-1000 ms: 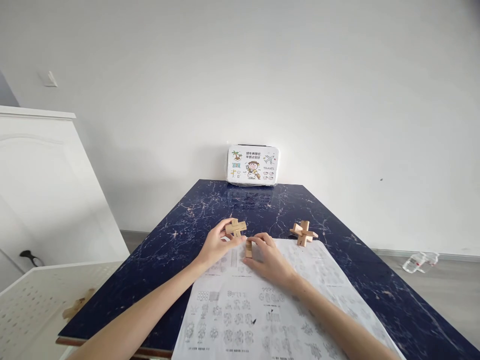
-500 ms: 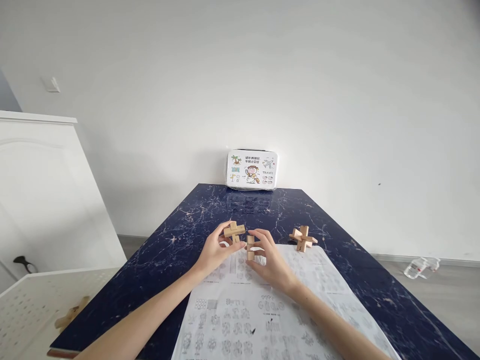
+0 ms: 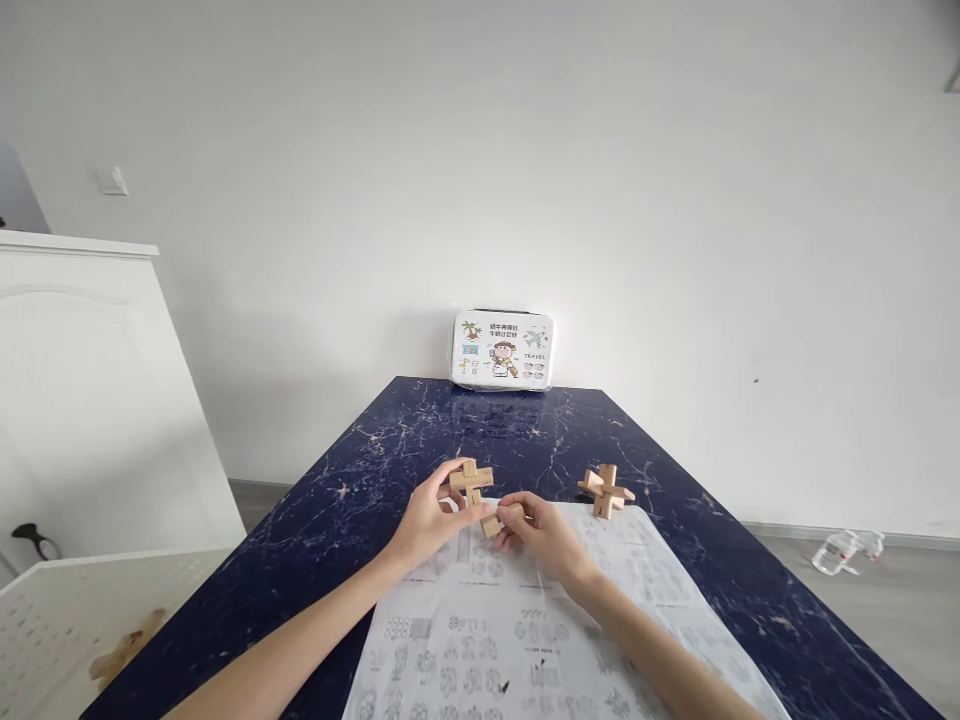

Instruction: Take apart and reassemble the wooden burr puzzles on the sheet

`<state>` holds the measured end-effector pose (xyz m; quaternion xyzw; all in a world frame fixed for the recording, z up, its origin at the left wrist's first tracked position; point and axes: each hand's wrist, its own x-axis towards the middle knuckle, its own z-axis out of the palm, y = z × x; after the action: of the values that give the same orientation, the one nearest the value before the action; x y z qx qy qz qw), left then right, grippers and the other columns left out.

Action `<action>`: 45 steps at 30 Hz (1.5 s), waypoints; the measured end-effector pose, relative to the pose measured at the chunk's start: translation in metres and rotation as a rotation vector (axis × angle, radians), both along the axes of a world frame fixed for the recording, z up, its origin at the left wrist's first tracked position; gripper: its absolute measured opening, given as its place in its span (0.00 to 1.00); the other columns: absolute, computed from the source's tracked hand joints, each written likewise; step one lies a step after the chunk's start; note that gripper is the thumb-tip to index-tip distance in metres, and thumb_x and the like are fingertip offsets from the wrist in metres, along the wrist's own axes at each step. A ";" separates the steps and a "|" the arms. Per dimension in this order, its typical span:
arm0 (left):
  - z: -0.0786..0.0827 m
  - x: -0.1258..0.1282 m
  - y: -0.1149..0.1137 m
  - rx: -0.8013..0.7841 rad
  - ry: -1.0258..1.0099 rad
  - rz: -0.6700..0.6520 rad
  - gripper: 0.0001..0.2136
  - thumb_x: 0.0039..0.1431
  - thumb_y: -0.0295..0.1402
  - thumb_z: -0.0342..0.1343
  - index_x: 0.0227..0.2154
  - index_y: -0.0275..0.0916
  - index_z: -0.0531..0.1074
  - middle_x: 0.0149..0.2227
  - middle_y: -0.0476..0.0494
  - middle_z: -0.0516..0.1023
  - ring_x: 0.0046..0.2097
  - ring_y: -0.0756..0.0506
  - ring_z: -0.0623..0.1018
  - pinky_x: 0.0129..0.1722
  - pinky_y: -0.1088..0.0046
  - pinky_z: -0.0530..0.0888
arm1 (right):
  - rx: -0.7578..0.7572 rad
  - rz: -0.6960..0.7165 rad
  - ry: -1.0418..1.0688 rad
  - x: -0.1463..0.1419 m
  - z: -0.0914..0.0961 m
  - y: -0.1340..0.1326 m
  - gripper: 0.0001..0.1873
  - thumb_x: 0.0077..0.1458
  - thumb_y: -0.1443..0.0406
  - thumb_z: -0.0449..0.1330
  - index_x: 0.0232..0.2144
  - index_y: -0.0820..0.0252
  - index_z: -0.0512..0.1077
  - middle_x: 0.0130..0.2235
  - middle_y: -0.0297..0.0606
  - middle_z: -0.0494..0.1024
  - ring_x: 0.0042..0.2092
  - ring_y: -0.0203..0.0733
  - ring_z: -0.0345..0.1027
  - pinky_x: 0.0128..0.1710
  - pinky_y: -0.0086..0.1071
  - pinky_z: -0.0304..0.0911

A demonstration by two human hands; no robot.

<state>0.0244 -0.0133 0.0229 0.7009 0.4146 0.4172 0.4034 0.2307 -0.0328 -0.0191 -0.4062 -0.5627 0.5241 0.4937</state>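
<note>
My left hand point(image 3: 427, 515) is closed on a small wooden cross-shaped puzzle assembly point(image 3: 471, 481), held just above the printed instruction sheet point(image 3: 525, 640). My right hand point(image 3: 541, 532) pinches a single wooden puzzle piece point(image 3: 496, 521) right beside and below that assembly, the two nearly touching. A finished wooden burr puzzle point(image 3: 604, 490) stands on the dark blue marble table point(image 3: 360, 480) at the sheet's far right corner, clear of both hands.
A white illustrated box point(image 3: 502, 350) leans on the wall at the table's far edge. A white perforated tray point(image 3: 67, 620) with wooden pieces point(image 3: 124, 655) sits left of the table. A white cabinet point(image 3: 82, 380) stands at left. A plastic bottle point(image 3: 847, 550) lies on the floor, right.
My right hand lifted its piece off the sheet and brought it up against the cross assembly in my left hand. The camera tilted slightly, shifting the scene down.
</note>
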 end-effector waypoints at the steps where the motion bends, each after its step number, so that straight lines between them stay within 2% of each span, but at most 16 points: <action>1: 0.000 0.000 -0.001 0.012 0.016 0.002 0.36 0.55 0.47 0.69 0.63 0.43 0.65 0.50 0.37 0.80 0.42 0.42 0.80 0.33 0.72 0.73 | -0.038 0.010 0.043 0.000 0.000 0.001 0.25 0.54 0.42 0.67 0.37 0.56 0.74 0.31 0.38 0.80 0.34 0.49 0.79 0.41 0.44 0.74; 5: 0.000 0.002 -0.005 0.112 0.083 -0.010 0.32 0.55 0.46 0.69 0.61 0.44 0.68 0.47 0.40 0.80 0.37 0.46 0.77 0.31 0.73 0.73 | -0.137 0.020 0.171 0.002 0.006 -0.002 0.22 0.56 0.45 0.67 0.36 0.56 0.78 0.36 0.41 0.83 0.44 0.54 0.80 0.50 0.48 0.74; 10: 0.003 0.004 -0.010 0.211 0.144 -0.041 0.30 0.53 0.42 0.70 0.58 0.45 0.71 0.49 0.41 0.79 0.37 0.46 0.78 0.32 0.72 0.75 | -0.132 0.134 0.231 0.002 0.024 -0.012 0.22 0.60 0.45 0.64 0.38 0.58 0.82 0.41 0.48 0.83 0.50 0.54 0.78 0.52 0.46 0.75; 15: 0.009 0.001 -0.011 0.159 0.060 -0.029 0.30 0.55 0.43 0.69 0.59 0.43 0.70 0.51 0.38 0.80 0.40 0.43 0.80 0.38 0.67 0.78 | -0.101 0.307 0.248 0.003 0.030 -0.017 0.23 0.59 0.48 0.68 0.47 0.58 0.81 0.46 0.46 0.82 0.53 0.49 0.77 0.60 0.45 0.69; 18: 0.010 -0.001 -0.010 0.116 0.027 -0.073 0.32 0.55 0.43 0.70 0.60 0.42 0.68 0.50 0.37 0.81 0.42 0.41 0.81 0.42 0.65 0.78 | -0.127 0.324 0.272 0.005 0.024 -0.015 0.23 0.56 0.50 0.71 0.47 0.59 0.80 0.48 0.44 0.82 0.53 0.47 0.76 0.64 0.43 0.64; 24: 0.010 -0.001 -0.010 0.076 -0.036 -0.162 0.34 0.51 0.42 0.73 0.60 0.41 0.68 0.52 0.36 0.81 0.49 0.37 0.81 0.51 0.58 0.78 | -0.122 0.246 0.261 0.008 0.011 -0.007 0.22 0.50 0.52 0.75 0.40 0.57 0.77 0.45 0.41 0.81 0.48 0.46 0.77 0.58 0.43 0.67; 28: 0.011 -0.001 -0.012 0.079 -0.078 -0.131 0.34 0.52 0.40 0.73 0.61 0.43 0.68 0.55 0.35 0.80 0.51 0.37 0.81 0.53 0.58 0.77 | -0.077 0.249 0.273 0.007 0.013 -0.006 0.27 0.52 0.51 0.74 0.50 0.54 0.74 0.54 0.43 0.77 0.51 0.45 0.75 0.57 0.41 0.68; 32: 0.011 -0.002 -0.012 0.072 -0.102 -0.095 0.34 0.55 0.42 0.71 0.62 0.43 0.65 0.55 0.35 0.80 0.49 0.38 0.82 0.52 0.58 0.78 | -0.035 0.269 0.209 0.009 0.019 -0.007 0.31 0.53 0.49 0.72 0.56 0.50 0.73 0.63 0.45 0.71 0.49 0.47 0.76 0.53 0.43 0.70; 36: 0.011 -0.004 -0.009 0.037 -0.137 -0.074 0.35 0.56 0.44 0.70 0.63 0.43 0.64 0.54 0.35 0.80 0.47 0.39 0.82 0.50 0.59 0.78 | -0.016 0.233 0.160 0.011 0.021 -0.006 0.31 0.55 0.48 0.70 0.57 0.52 0.74 0.56 0.46 0.76 0.47 0.48 0.75 0.47 0.40 0.70; 40: 0.008 -0.005 -0.005 0.036 -0.160 -0.077 0.35 0.55 0.44 0.71 0.63 0.43 0.65 0.56 0.35 0.79 0.47 0.39 0.82 0.49 0.60 0.78 | -0.005 0.178 0.169 0.014 0.023 -0.005 0.27 0.58 0.47 0.65 0.54 0.53 0.78 0.46 0.45 0.79 0.45 0.47 0.73 0.48 0.40 0.69; 45: 0.005 -0.005 -0.004 0.046 -0.152 -0.118 0.35 0.55 0.42 0.71 0.63 0.43 0.64 0.55 0.35 0.78 0.48 0.39 0.81 0.49 0.61 0.77 | -0.068 0.250 0.333 0.016 0.022 -0.003 0.23 0.64 0.47 0.58 0.51 0.52 0.80 0.49 0.43 0.79 0.43 0.46 0.73 0.50 0.41 0.69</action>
<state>0.0198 -0.0177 0.0277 0.6996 0.3313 0.4541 0.4413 0.2467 -0.0362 0.0027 -0.2571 -0.5013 0.6599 0.4971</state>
